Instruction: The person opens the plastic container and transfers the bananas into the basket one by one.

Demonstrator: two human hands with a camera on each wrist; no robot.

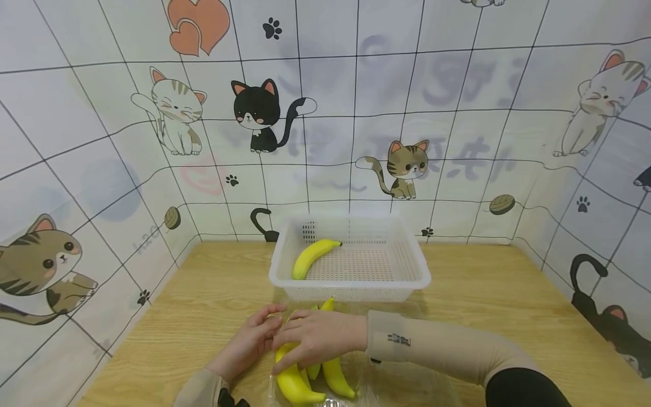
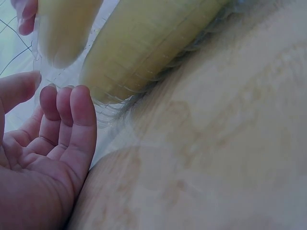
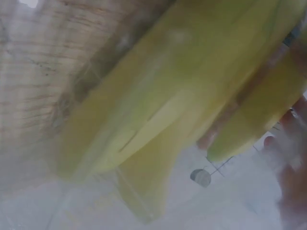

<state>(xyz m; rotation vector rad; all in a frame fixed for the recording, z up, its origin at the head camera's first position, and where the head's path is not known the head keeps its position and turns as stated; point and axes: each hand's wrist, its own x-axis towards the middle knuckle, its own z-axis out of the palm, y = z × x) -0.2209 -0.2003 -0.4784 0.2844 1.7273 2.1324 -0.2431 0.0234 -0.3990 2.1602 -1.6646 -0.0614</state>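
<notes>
Over a group of yellow bananas [image 1: 335,377] at the near edge of the table, my right hand [image 1: 328,336] grips the leftmost banana [image 1: 292,385]. In the left wrist view, fingertips [image 2: 26,14] press on the side of that banana, above the others. The bananas beneath lie in a clear ribbed plastic tray [image 2: 109,112], mostly hidden by the hands in the head view. Just left of them, my left hand [image 1: 250,338] has loosely bent fingers, right beside the tray's end, and holds nothing. The right wrist view is blurred.
Behind the hands stands a white perforated plastic basket [image 1: 351,292] with one banana [image 1: 311,259] inside at its left. The wooden table [image 1: 473,288] meets walls [image 1: 330,135] covered with cat-print sheeting on the left, back and right.
</notes>
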